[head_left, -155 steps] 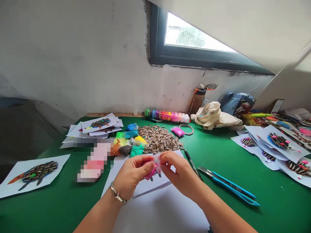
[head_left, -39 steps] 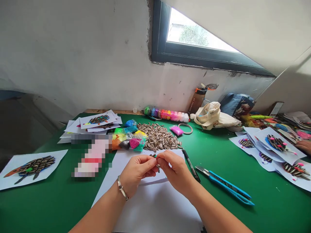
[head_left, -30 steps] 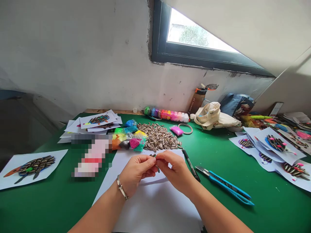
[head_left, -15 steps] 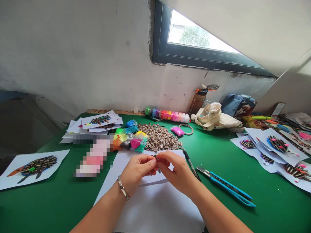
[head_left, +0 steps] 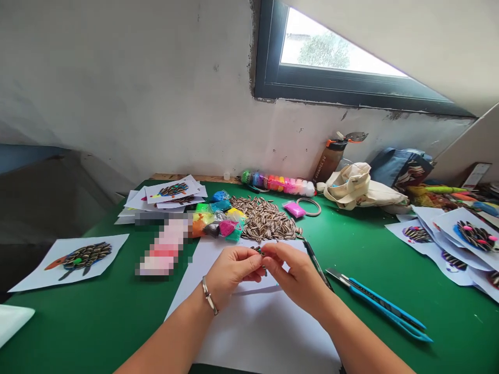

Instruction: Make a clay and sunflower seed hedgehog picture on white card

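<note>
Green tbl | L hand & R hand pinching, fingers curled, abv paper (can't tell what's held) | seeds lying beyond

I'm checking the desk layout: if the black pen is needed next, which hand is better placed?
Probably the right hand: the black pen lies close beside it. The left hand is farther off, with the right between. Both look busy, fingertips close together.
</note>
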`<state>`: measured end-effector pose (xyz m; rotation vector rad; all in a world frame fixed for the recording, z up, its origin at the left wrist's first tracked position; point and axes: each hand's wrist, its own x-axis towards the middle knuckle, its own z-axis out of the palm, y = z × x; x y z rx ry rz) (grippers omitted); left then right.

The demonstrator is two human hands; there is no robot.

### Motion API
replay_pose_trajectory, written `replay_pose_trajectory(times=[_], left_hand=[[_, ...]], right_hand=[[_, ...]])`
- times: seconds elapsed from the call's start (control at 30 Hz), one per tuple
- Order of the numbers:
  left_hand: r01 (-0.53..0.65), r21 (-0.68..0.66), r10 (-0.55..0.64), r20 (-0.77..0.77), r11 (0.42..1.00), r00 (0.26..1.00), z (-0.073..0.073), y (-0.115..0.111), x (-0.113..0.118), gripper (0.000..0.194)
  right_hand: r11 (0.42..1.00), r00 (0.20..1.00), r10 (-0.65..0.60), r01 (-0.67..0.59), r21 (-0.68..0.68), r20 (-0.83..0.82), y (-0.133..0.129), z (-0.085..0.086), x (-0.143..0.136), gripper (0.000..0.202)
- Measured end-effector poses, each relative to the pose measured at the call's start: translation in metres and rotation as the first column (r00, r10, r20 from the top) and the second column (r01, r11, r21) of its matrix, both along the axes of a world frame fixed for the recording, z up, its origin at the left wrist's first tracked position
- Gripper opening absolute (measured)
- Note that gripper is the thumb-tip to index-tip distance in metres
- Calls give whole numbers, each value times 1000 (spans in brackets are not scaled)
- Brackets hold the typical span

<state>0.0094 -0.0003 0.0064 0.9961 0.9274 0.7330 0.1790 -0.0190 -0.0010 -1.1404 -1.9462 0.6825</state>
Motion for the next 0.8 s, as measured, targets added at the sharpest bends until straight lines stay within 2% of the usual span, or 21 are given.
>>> replay_pose_trajectory(times=[0.1, 0.27, 0.57, 0.8], left_hand=[[7, -18, -7, 10, 1000, 1000, 1, -1, 0, 29], [-8, -48, 7, -13, 999, 1000, 4, -2, 0, 31], [-17, -57, 16, -22, 998, 1000, 5, -2, 1, 29], [-21, -34, 19, -67, 999, 998, 4, -2, 3, 26]], right_hand=[[1000, 1000, -9, 9, -16, -25, 0, 0, -2, 12], [1000, 1000, 11, -11, 18, 23, 0, 0, -1, 15], [999, 992, -1, -6, 53, 129, -1, 2, 1, 17], [999, 992, -21, 16, 44, 124, -1, -1, -2, 14]])
